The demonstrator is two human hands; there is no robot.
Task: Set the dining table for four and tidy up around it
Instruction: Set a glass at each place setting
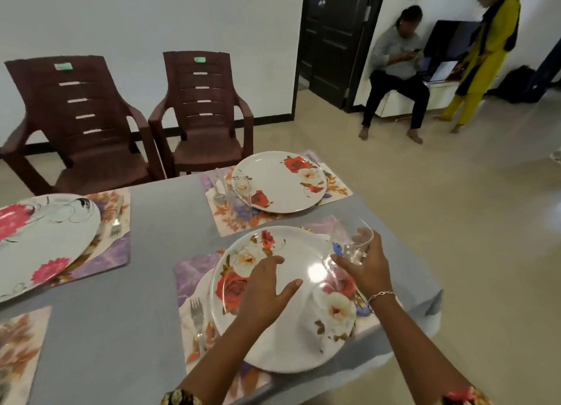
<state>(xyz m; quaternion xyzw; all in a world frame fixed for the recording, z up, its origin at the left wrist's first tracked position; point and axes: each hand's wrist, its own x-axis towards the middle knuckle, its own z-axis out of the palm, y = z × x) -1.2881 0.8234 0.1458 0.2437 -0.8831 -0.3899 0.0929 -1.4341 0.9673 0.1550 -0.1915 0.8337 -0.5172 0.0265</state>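
A white plate with red and cream roses [291,338] lies on a floral placemat [194,268] near the table's right front edge. My left hand [264,289] hovers flat over this plate with fingers spread. My right hand [367,268] grips a clear drinking glass [349,247], tilted, above the plate's far right rim. A fork [196,312] lies left of the plate. Further back a second rose plate [279,183] sits on its mat with a glass [239,192] and a spoon [218,196] at its left. A pink-flowered plate [42,240] with a fork [116,222] lies at the left.
The table carries a grey cloth [158,253]; another placemat [21,353] lies at the near left. Two brown plastic chairs [200,116] stand against the far wall. A seated person [394,71] and a standing person [482,55] are beyond the table at the right, across open floor.
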